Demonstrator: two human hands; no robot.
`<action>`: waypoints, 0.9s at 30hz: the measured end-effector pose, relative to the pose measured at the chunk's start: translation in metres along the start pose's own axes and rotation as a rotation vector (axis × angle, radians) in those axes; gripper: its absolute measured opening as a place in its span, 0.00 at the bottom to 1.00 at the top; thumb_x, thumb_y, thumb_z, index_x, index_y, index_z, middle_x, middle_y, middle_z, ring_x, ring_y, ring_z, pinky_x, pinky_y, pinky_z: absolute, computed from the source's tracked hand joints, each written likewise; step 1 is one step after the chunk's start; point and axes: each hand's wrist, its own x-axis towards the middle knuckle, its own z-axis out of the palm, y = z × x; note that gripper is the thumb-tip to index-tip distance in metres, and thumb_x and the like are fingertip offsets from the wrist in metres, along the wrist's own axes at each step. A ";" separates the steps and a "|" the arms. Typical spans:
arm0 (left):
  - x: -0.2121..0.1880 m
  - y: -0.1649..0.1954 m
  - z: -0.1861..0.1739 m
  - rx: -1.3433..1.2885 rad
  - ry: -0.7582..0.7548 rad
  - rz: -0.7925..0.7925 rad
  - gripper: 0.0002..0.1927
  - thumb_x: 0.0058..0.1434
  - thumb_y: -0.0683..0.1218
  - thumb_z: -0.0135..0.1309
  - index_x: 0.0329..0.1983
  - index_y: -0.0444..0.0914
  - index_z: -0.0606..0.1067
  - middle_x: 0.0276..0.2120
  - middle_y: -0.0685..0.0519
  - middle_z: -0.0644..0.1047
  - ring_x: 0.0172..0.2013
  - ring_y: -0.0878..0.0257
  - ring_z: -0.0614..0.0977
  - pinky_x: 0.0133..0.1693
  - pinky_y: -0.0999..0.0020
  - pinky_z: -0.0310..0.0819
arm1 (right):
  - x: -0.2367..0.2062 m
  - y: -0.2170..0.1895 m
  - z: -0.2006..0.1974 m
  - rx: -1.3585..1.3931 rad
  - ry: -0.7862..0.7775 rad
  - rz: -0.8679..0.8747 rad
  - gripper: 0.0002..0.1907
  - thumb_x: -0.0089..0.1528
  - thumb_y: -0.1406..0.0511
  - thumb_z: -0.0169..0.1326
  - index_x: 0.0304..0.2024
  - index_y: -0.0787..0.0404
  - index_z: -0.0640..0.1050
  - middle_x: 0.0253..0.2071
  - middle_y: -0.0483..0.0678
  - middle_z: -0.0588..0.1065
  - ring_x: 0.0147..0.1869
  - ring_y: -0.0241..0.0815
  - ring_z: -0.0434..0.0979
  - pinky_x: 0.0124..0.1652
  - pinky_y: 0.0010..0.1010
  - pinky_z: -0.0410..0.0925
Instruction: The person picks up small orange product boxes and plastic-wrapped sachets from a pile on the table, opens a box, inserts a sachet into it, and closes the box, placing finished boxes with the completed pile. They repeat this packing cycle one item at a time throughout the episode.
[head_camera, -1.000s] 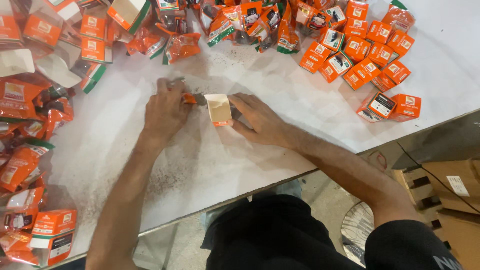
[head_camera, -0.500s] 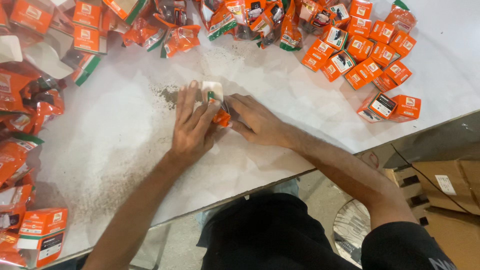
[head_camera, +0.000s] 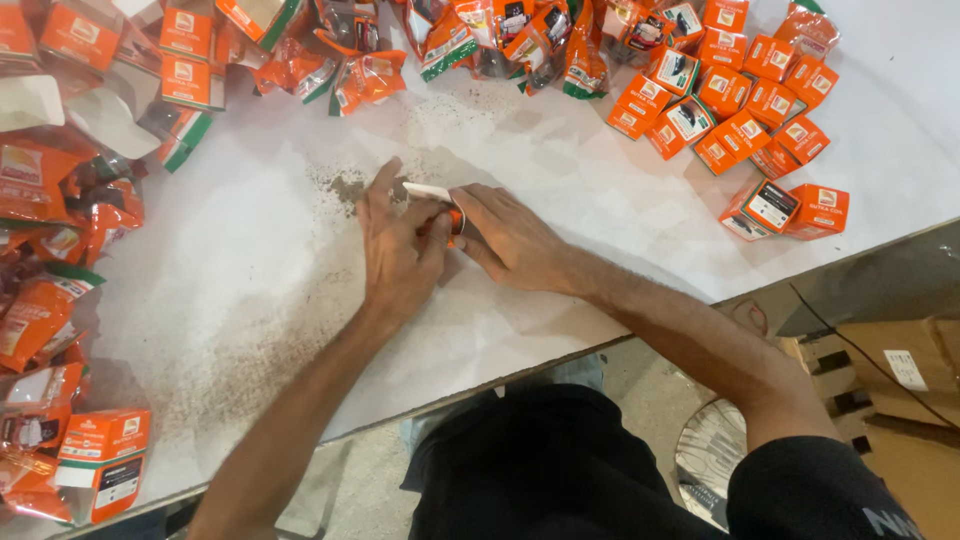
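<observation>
My left hand (head_camera: 398, 250) and my right hand (head_camera: 510, 238) meet at the middle of the white table (head_camera: 600, 190), both closed around one small orange-and-white box (head_camera: 440, 200). The box is mostly hidden by my fingers; only its white open flap and a bit of orange show. Fine dark grains (head_camera: 345, 185) lie scattered on the table just left of my left hand's fingertips.
Closed small orange boxes (head_camera: 745, 100) are heaped at the far right. Orange plastic pouches (head_camera: 470, 40) lie along the far edge. More boxes and pouches (head_camera: 60, 250) crowd the left side. Brown cartons (head_camera: 900, 370) sit below the table's near right edge.
Both hands moved together over the box; a second ago they held it apart with its white face showing, now my fingers cover it and press on its flap.
</observation>
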 end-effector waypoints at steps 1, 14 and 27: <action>0.002 -0.001 0.000 -0.187 0.018 -0.091 0.08 0.62 0.42 0.56 0.43 0.35 0.80 0.68 0.36 0.60 0.54 0.52 0.77 0.47 0.62 0.83 | 0.001 -0.001 0.001 -0.037 0.017 -0.020 0.33 0.64 0.67 0.57 0.67 0.72 0.60 0.61 0.65 0.67 0.62 0.66 0.68 0.60 0.50 0.63; 0.014 -0.023 -0.003 -0.566 -0.185 -0.364 0.16 0.61 0.40 0.53 0.52 0.32 0.76 0.38 0.52 0.80 0.36 0.69 0.80 0.39 0.73 0.77 | -0.005 -0.002 0.010 -0.042 0.097 -0.057 0.38 0.61 0.72 0.60 0.72 0.60 0.62 0.70 0.58 0.66 0.68 0.61 0.71 0.63 0.45 0.69; 0.021 -0.032 -0.009 -0.577 -0.238 -0.453 0.11 0.64 0.37 0.56 0.50 0.31 0.79 0.39 0.48 0.79 0.33 0.64 0.79 0.34 0.68 0.77 | 0.000 -0.008 0.007 -0.016 0.120 -0.005 0.29 0.59 0.73 0.58 0.63 0.61 0.68 0.64 0.59 0.70 0.63 0.62 0.74 0.58 0.47 0.70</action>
